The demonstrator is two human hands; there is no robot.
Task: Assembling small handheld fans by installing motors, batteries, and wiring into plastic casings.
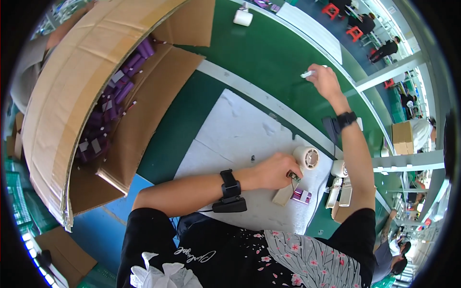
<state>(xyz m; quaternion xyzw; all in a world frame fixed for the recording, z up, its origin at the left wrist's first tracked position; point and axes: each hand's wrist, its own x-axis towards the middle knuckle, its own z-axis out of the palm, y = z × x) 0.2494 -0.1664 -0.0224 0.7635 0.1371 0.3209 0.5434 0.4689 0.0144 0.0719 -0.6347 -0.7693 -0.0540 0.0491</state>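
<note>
Bent over the white foam sheet (225, 129), my left hand (274, 171) is closed, its fingers pinching a small circuit board (294, 175) with a thin dark wire. Just beyond it stands a white round housing (307, 158) with a vented end. Close below the fingers lie a beige handle shell (283, 194) and a purple battery pack (301, 195). My right hand (326, 80) reaches far forward over the green work surface (273, 53), closed on a small white plastic piece (308, 74); the fingers hide most of that piece.
A large open cardboard box (144, 129) with several purple battery packs stands on the left. Another white housing (243, 18) sits at the far side. By my right forearm are beige shells (334, 193) and a white housing (339, 168). Other people work on the right.
</note>
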